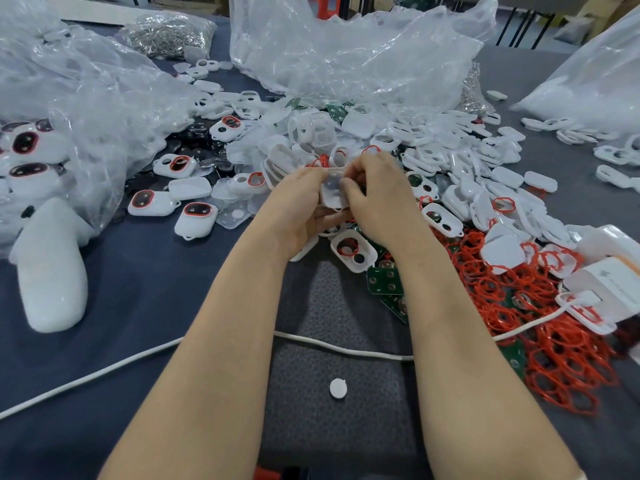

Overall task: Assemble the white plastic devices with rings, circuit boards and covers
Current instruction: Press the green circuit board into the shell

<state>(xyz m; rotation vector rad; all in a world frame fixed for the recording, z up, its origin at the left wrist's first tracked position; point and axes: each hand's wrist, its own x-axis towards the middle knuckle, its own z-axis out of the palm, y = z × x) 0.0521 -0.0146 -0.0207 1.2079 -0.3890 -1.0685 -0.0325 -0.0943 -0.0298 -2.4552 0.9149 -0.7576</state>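
Pinching one white cover [334, 191], left hand [302, 202] and right hand [379, 188], grips curled.

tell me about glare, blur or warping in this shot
Head view: even light, faint shadows; mild glare on the clear plastic bags; wide-angle warping stretches the forearms; left hand and right hand gripping the white plastic piece look sharp, far background softer.

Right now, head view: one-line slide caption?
Left hand and right hand grip a translucent white part amid red rings, green circuit boards and white shells.
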